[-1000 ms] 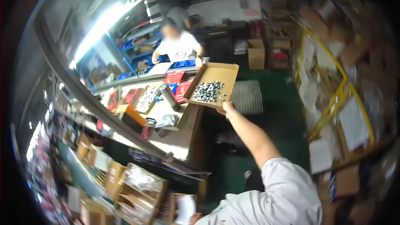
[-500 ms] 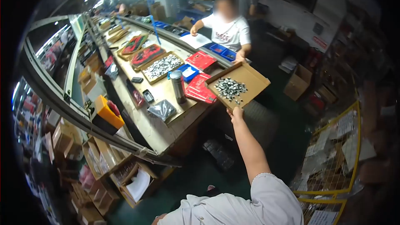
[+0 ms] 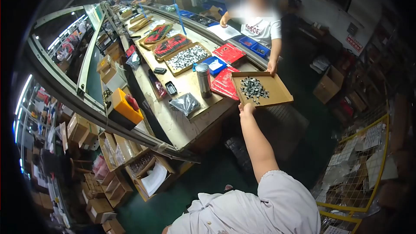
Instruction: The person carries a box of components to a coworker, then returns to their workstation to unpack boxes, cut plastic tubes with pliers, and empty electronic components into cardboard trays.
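Note:
My right hand (image 3: 247,109) is at the end of my outstretched arm, its fingers closed on the near left edge of a shallow cardboard tray (image 3: 279,93). A heap of small dark and silvery pieces (image 3: 254,88) lies in the tray's left part; their kind is too small to tell. Across from me, a co-worker's hand (image 3: 271,67) touches the far edge of the same tray. My left hand is out of view. Beside the tray, on the workbench, are red packs (image 3: 226,81) and a steel thermos flask (image 3: 203,80).
The long workbench (image 3: 182,130) carries a tray of white-and-dark pieces (image 3: 188,57), trays of red items (image 3: 171,47), blue bins (image 3: 260,49) and a plastic bag (image 3: 185,103). A metal rail (image 3: 130,148) runs along my left. A yellow-framed mesh cage (image 3: 353,169) stands at right.
The view has shifted, so most things appear farther right. The co-worker's arm now hangs lower, with the hand at the tray's far edge. My right hand keeps its grip on the tray.

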The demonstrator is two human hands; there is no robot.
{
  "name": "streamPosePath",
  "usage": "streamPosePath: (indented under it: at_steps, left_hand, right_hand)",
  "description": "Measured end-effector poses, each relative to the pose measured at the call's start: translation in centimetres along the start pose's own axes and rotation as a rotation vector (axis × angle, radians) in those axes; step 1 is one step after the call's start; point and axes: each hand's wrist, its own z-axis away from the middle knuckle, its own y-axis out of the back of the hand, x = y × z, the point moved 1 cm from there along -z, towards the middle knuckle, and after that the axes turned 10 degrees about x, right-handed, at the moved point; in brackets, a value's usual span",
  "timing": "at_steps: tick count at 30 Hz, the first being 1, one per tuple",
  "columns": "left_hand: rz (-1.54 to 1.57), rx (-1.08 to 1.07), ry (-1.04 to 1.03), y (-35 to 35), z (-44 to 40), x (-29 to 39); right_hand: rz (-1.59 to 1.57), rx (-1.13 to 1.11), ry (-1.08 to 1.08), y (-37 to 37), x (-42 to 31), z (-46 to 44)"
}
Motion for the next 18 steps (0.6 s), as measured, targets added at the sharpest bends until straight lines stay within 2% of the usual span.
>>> streamPosePath:
  at_steps: [3, 6, 8, 12, 15, 18]
  left_hand:
    - [-0.023, -0.027, 0.007, 1.3, 0.9, 0.3]
    - [-0.032, -0.049, 0.01, 2.1, 1.4, 0.5]
    - [-0.02, -0.059, 0.009, 1.8, 1.6, 0.6]
    - [0.02, -0.067, 0.0, 0.3, 1.8, 0.7]
    - [0.043, -0.079, -0.027, -0.2, 0.8, 1.7]
    - [0.047, -0.094, -0.054, -0.2, -0.4, 2.8]
  right_hand:
    - [-0.015, 0.079, 0.053, -1.0, 0.2, 1.3]
    - [-0.045, 0.081, 0.005, -1.7, 0.7, -0.1]
    - [-0.166, 0.016, -0.113, -2.2, 0.6, -0.4]
    - [-0.237, -0.146, -0.117, -3.1, -0.2, -2.4]
    - [-0.111, -0.282, -0.131, -3.2, -1.6, -0.4]
    - [0.152, -0.51, -0.017, 0.4, 0.4, 0.0]
